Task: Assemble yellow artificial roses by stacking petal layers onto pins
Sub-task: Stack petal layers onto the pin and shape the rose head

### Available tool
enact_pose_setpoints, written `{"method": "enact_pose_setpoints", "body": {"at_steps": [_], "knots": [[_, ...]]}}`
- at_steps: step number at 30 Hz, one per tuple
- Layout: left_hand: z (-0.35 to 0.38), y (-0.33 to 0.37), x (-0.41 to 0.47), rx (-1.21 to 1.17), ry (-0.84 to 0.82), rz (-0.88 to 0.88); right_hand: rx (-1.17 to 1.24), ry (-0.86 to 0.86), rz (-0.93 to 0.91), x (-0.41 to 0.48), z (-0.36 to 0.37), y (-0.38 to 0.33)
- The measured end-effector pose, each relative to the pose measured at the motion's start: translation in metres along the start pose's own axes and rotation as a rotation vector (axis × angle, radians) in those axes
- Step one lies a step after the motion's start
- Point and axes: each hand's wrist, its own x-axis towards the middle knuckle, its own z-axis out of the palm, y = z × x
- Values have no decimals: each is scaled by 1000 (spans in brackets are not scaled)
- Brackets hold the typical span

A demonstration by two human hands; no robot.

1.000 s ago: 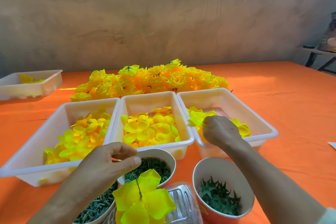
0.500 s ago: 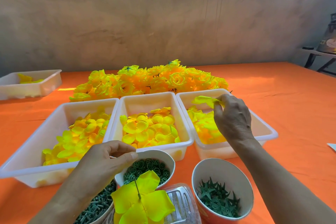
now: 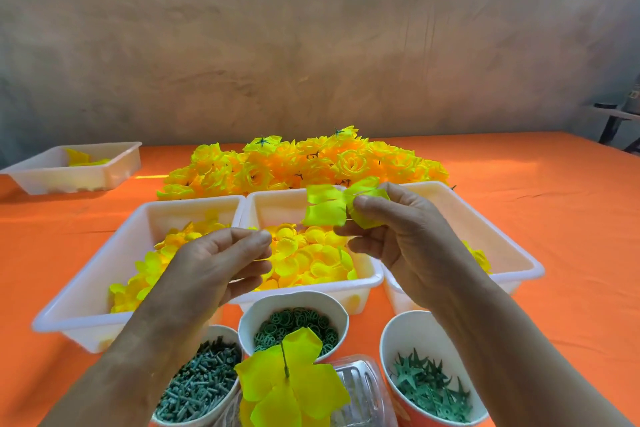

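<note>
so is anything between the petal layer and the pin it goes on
Nothing visible blocks it. The right hand pinches the petal layer above the middle tray; the pin stands free below, nearer the camera. The left hand hovers just left of that path.

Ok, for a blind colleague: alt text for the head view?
The right hand pinches a yellow petal layer over white trays of petals, the left hand beside it. Nearer, a pin holding petals stands among cups of green parts.
</note>
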Motion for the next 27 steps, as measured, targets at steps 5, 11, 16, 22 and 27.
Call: {"method": "enact_pose_setpoints", "body": {"at_steps": [5,11,16,22,27], "knots": [[6,17,-3,-134,-99,-77,36,-149,5,-13,18,7],[14,30,-17,-182,-190,7,-39,-199,26,-24,33,15],[13,28,-21,-146,-89,61,-78,-196,44,-29,36,16],[11,28,-26,-91,-55,109,-139,-185,36,-34,39,14],[10,29,-31,-40,-64,100,-226,-119,42,-34,41,12]]}}
